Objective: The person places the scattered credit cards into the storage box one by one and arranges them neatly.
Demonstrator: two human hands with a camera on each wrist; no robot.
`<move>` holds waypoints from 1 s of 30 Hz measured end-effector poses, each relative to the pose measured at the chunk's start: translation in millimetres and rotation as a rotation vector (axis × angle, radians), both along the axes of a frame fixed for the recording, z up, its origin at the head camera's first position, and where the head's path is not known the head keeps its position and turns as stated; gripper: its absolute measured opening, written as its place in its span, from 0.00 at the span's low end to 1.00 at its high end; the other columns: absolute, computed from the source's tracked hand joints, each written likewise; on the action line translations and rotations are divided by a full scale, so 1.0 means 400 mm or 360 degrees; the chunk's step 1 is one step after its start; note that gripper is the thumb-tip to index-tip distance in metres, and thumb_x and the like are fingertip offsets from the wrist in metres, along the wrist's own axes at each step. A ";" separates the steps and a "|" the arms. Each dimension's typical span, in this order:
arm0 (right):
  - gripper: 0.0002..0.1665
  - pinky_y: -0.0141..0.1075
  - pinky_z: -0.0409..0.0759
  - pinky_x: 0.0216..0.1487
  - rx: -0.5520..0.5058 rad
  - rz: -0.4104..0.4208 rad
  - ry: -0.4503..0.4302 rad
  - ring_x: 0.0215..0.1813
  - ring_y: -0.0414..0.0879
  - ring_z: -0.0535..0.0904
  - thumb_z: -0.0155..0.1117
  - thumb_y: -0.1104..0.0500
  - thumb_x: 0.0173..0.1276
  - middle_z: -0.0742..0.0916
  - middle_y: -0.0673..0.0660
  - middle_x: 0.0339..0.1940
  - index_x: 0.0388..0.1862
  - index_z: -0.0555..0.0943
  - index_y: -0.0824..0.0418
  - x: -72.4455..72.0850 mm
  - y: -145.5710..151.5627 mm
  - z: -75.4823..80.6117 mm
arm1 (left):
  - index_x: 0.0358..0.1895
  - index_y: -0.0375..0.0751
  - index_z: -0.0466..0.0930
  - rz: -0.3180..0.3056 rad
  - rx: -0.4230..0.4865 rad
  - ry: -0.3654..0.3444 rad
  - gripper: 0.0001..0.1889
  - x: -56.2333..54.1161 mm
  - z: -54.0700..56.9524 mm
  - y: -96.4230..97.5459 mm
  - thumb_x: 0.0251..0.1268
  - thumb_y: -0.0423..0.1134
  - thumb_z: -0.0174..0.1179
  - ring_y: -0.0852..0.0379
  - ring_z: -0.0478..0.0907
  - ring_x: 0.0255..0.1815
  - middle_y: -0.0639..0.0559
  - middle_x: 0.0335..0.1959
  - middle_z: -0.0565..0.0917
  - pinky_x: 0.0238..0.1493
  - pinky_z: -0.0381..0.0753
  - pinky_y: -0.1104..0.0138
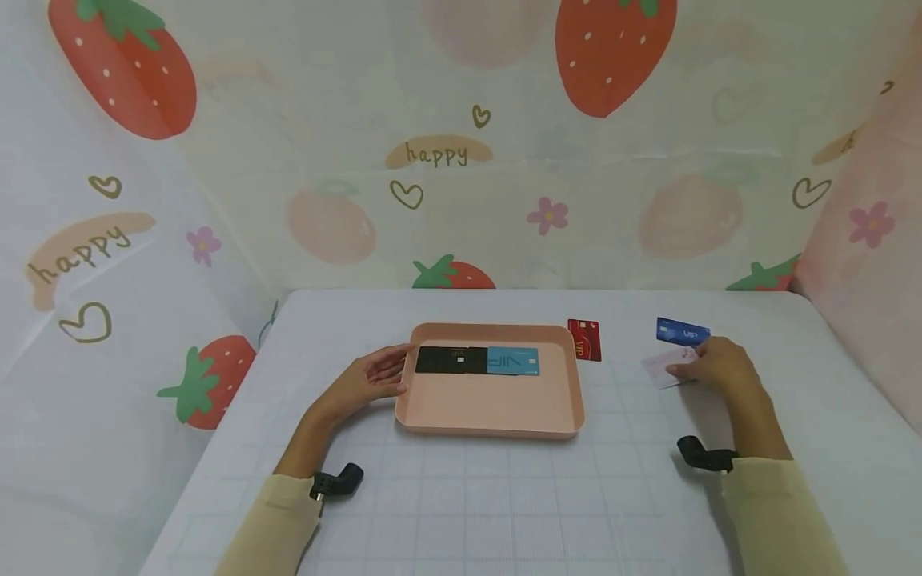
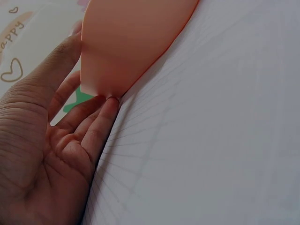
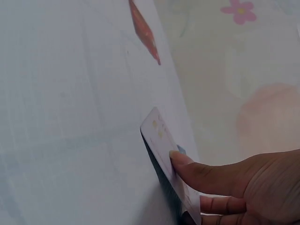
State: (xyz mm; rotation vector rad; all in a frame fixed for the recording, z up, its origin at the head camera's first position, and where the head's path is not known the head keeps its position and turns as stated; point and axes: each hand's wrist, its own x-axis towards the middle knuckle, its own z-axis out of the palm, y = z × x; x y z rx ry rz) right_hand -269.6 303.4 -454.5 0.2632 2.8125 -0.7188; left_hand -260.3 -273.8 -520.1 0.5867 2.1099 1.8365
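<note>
My left hand [image 1: 376,374] rests at the left end of a shallow peach tray [image 1: 490,410], its fingertips against the side and rim. In the left wrist view, thumb and fingers touch the tray's wall [image 2: 126,42]. Inside the tray lie black cards [image 1: 441,360] and a light blue VIP card [image 1: 513,362] in a row. On the right, my right hand [image 1: 723,364] pinches a pale, patterned card [image 1: 659,370], which tilts up from the table in the right wrist view, thumb [image 3: 183,159] on its face. A dark blue card [image 1: 680,331] lies just behind it.
A red VIP card [image 1: 589,340] lies beside the tray's right rim, at the back. White cloth covers the table [image 1: 504,504]. Strawberry-print sheets [image 1: 446,224] hang along the back and both sides.
</note>
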 end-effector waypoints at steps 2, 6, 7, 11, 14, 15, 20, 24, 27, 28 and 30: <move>0.42 0.61 0.76 0.52 -0.0023 -0.0016 -0.0004 0.48 0.67 0.73 0.73 0.47 0.64 0.77 0.79 0.52 0.56 0.72 0.83 -0.002 0.009 -0.003 | 0.76 0.36 0.64 -0.0001 -0.0006 0.0004 0.39 -0.001 -0.001 0.000 0.63 0.29 0.70 0.44 0.62 0.77 0.40 0.77 0.65 0.68 0.72 0.70; 0.39 0.60 0.76 0.50 -0.0055 -0.0009 -0.0004 0.49 0.67 0.71 0.72 0.47 0.66 0.77 0.78 0.52 0.55 0.73 0.81 -0.003 0.025 -0.003 | 0.76 0.36 0.63 -0.0007 -0.0001 0.0005 0.39 -0.003 -0.005 0.000 0.63 0.28 0.70 0.44 0.62 0.77 0.40 0.77 0.65 0.68 0.72 0.70; 0.38 0.59 0.76 0.50 -0.0054 0.0010 0.0004 0.49 0.67 0.71 0.71 0.48 0.67 0.77 0.78 0.52 0.54 0.73 0.81 -0.004 0.029 -0.002 | 0.76 0.36 0.63 -0.0011 0.0002 0.0009 0.39 -0.004 -0.006 -0.001 0.63 0.28 0.70 0.44 0.62 0.77 0.40 0.77 0.65 0.68 0.72 0.70; 0.31 0.47 0.79 0.40 -0.0115 0.0044 0.0017 0.43 0.61 0.75 0.69 0.51 0.69 0.79 0.74 0.45 0.52 0.75 0.80 -0.005 0.045 0.002 | 0.76 0.35 0.63 -0.0017 0.0015 0.0015 0.39 -0.005 -0.006 -0.001 0.63 0.27 0.70 0.42 0.61 0.77 0.38 0.77 0.64 0.68 0.71 0.70; 0.27 0.36 0.78 0.33 -0.0210 0.0001 -0.0007 0.37 0.54 0.77 0.67 0.54 0.71 0.80 0.69 0.40 0.52 0.75 0.79 -0.005 0.052 0.003 | 0.76 0.35 0.63 -0.0018 0.0014 0.0016 0.39 -0.005 -0.005 -0.001 0.63 0.27 0.69 0.41 0.61 0.77 0.39 0.77 0.64 0.69 0.71 0.70; 0.27 0.35 0.78 0.32 -0.0237 -0.0015 -0.0016 0.36 0.52 0.77 0.67 0.55 0.71 0.80 0.67 0.39 0.52 0.75 0.79 -0.005 0.053 0.003 | 0.76 0.35 0.63 -0.0020 0.0010 0.0023 0.39 -0.005 -0.004 -0.001 0.63 0.27 0.69 0.41 0.61 0.77 0.38 0.77 0.64 0.69 0.71 0.70; 0.28 0.35 0.78 0.31 -0.0310 -0.0054 -0.0006 0.33 0.49 0.78 0.67 0.56 0.72 0.83 0.65 0.36 0.56 0.74 0.80 -0.005 0.055 -0.001 | 0.76 0.34 0.62 -0.0024 -0.0009 0.0048 0.38 -0.005 -0.003 0.000 0.64 0.28 0.69 0.40 0.60 0.77 0.37 0.77 0.63 0.69 0.70 0.70; 0.29 0.34 0.81 0.32 -0.0366 -0.0035 0.0001 0.33 0.46 0.80 0.65 0.57 0.73 0.84 0.67 0.40 0.60 0.74 0.80 -0.009 0.058 -0.007 | 0.76 0.34 0.63 -0.0021 -0.0018 0.0045 0.38 -0.005 0.000 0.000 0.64 0.28 0.69 0.41 0.60 0.78 0.37 0.77 0.64 0.69 0.70 0.70; 0.27 0.34 0.82 0.32 -0.0435 -0.0023 -0.0010 0.32 0.45 0.81 0.62 0.59 0.74 0.85 0.67 0.40 0.61 0.73 0.80 -0.013 0.061 -0.009 | 0.76 0.34 0.63 -0.0023 -0.0021 0.0038 0.38 -0.005 0.000 0.000 0.64 0.28 0.69 0.41 0.60 0.78 0.38 0.77 0.64 0.69 0.70 0.70; 0.26 0.34 0.83 0.32 -0.0457 -0.0023 -0.0013 0.32 0.45 0.81 0.61 0.59 0.75 0.85 0.66 0.40 0.60 0.73 0.80 -0.014 0.061 -0.009 | 0.76 0.34 0.62 -0.0025 -0.0018 0.0035 0.38 -0.005 0.000 0.000 0.64 0.28 0.69 0.41 0.60 0.78 0.38 0.77 0.64 0.69 0.70 0.70; 0.26 0.34 0.83 0.33 -0.0489 -0.0034 -0.0024 0.32 0.45 0.82 0.59 0.59 0.76 0.85 0.65 0.40 0.61 0.73 0.80 -0.015 0.059 -0.008 | 0.76 0.34 0.62 -0.0024 -0.0016 0.0027 0.38 -0.005 -0.001 0.000 0.63 0.28 0.69 0.41 0.60 0.78 0.38 0.77 0.64 0.69 0.71 0.70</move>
